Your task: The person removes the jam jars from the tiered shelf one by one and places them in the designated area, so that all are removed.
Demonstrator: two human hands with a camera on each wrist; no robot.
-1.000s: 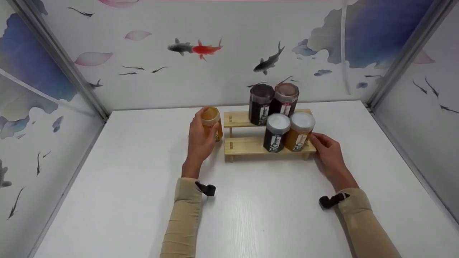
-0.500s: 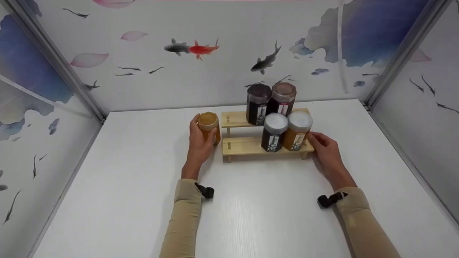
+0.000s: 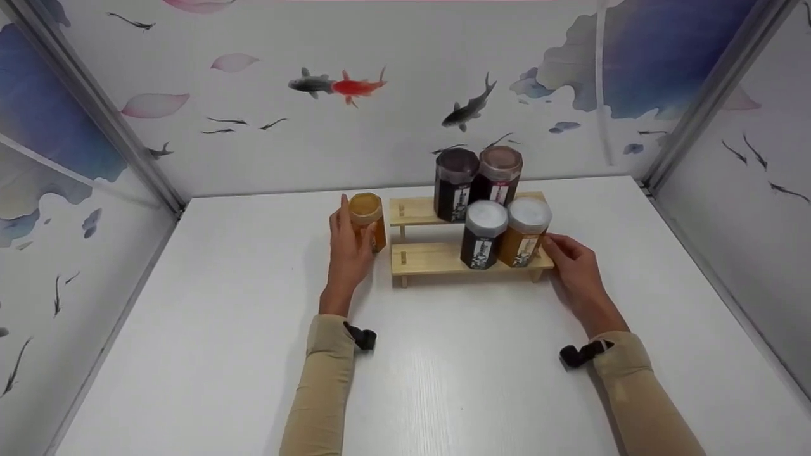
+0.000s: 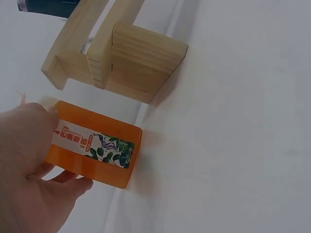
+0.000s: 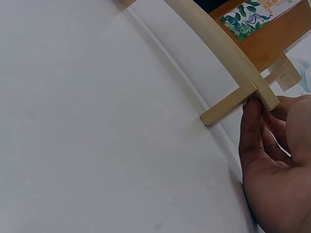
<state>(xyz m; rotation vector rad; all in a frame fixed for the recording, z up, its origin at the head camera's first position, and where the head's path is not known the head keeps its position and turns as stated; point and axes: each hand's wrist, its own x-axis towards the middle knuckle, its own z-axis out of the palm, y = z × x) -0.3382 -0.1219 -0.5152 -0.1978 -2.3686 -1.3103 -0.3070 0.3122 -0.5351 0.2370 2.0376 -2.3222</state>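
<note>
My left hand (image 3: 348,247) holds an amber jar (image 3: 375,233) with a yellowish lid, its thumb on one side and fingers on the other. It stands just left of a two-step wooden rack (image 3: 437,258), apart from it. A printed fruit label (image 4: 92,143) faces the left wrist camera; whether the jar's base touches the table is hard to tell. With thumb and fingers my right hand (image 3: 578,269) pinches the right end of the rack's lower step. On that step stand a dark jar (image 3: 479,250) and another amber jar (image 3: 521,247), both white-lidded.
Two dark jars, one with a dark lid (image 3: 456,161) and one with a brownish lid (image 3: 502,159), stand on the upper step. The white table (image 3: 412,380) meets a printed back wall (image 3: 253,158) close behind the rack. Side panels rise at left and right.
The left hand brought the amber jar a little nearer, then slightly back and left; its fingers now reach less over the lid. The right hand stays at the rack. The head view shifted slightly.
</note>
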